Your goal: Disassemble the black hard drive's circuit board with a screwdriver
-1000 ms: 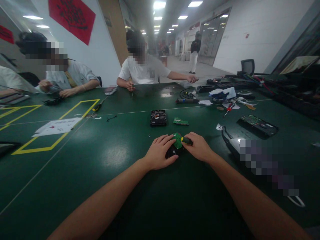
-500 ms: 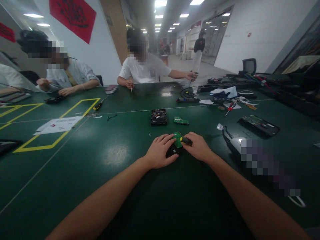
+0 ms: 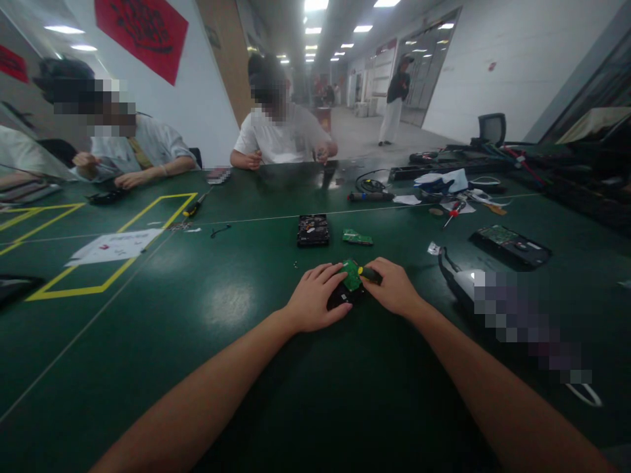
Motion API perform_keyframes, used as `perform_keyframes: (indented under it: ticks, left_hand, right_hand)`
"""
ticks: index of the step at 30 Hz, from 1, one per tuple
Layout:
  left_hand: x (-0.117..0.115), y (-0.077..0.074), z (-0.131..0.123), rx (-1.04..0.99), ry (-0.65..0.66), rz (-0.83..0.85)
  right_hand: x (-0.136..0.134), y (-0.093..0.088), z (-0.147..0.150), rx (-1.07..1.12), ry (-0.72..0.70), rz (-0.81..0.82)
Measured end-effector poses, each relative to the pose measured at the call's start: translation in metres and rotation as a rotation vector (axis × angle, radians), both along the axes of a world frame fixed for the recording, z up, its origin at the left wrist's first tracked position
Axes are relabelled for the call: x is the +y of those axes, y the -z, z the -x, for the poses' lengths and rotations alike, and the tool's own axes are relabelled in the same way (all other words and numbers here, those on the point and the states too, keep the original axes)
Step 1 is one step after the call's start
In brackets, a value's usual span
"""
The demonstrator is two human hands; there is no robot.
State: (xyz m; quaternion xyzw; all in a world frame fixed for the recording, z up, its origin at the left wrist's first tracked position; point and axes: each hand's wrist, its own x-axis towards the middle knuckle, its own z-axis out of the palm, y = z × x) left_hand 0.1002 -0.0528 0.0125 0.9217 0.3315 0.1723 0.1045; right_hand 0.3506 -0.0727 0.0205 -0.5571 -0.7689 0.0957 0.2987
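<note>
A black hard drive [image 3: 340, 297] with a green circuit board [image 3: 351, 278] on top lies on the table in front of me. My left hand [image 3: 315, 299] grips it from the left, fingers across its far side and thumb along its near edge. On the other side, my right hand [image 3: 392, 286] is closed around a screwdriver [image 3: 371, 274] with a yellow-and-dark handle. The screwdriver leans over the board's right part; its tip is hidden. Beyond my hands are another hard drive [image 3: 313, 230] and a loose green circuit board [image 3: 357, 237]. Tiny screws [image 3: 296, 265] lie left of the board.
To the right lie a third hard drive [image 3: 511, 246], a blurred-out pouch [image 3: 522, 322] with a strap, and a red screwdriver [image 3: 454, 211]. White paper [image 3: 116, 246] and another screwdriver [image 3: 194, 205] are at left. Co-workers sit across the green table [image 3: 256, 230].
The screwdriver handle in my right hand has shifted slightly to the right. My left hand stays put on the hard drive. The co-worker opposite has drawn an outstretched arm back in.
</note>
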Motion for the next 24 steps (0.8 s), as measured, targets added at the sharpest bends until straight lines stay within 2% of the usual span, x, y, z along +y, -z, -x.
perform_keyframes:
  ticks: [8,14,24]
  left_hand:
    - [-0.0004,-0.0013,-0.0004,0.014,-0.005,0.002]
    - [-0.0012,-0.0024,0.0001,0.009,-0.001,0.002]
    - [-0.0011,-0.0025,-0.0005,0.008,-0.004,0.017]
  right_hand:
    - [0.0021,0.0026,-0.0041,-0.008,0.028,-0.004]
    - [-0.0013,-0.0006,-0.0007,0.021,-0.063,0.009]
    - [-0.0030,-0.0031,-0.0004,0.048,-0.102,0.047]
